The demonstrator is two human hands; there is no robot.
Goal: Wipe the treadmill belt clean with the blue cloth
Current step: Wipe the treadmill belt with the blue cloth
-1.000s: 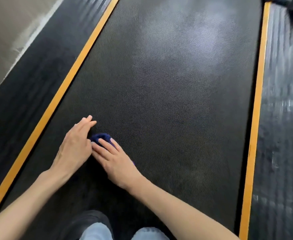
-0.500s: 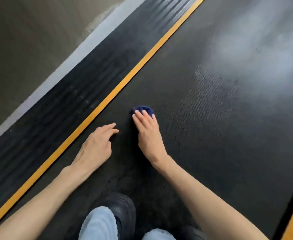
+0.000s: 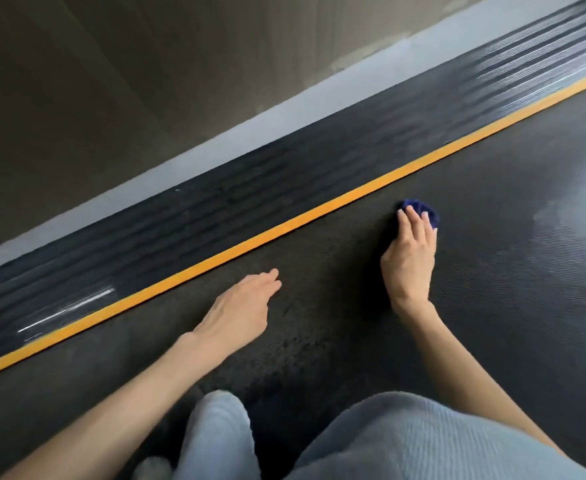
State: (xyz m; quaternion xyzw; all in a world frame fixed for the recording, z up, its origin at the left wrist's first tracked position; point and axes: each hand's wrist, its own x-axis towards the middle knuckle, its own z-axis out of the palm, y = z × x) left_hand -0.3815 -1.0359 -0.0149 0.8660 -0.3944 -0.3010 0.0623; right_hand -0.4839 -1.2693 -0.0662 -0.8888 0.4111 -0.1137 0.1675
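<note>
Pressing cloth [image 3: 427,210] onto belt [image 3: 492,306] near left edge with straight-fingered right hand [image 3: 409,261]; holding left hand [image 3: 239,310] open, empty.

Floor [image 3: 94,98], upper left: dull brown-grey, smooth, with faint straight seams, somewhat blurred. A pale grey strip [image 3: 284,109] runs diagonally along its edge, with a scuffed lighter patch toward the upper right. Just beside the strip lies a black ribbed side rail [image 3: 215,209]. White glints of light catch its ribs at upper right and lower left. Light is soft and even.
</note>
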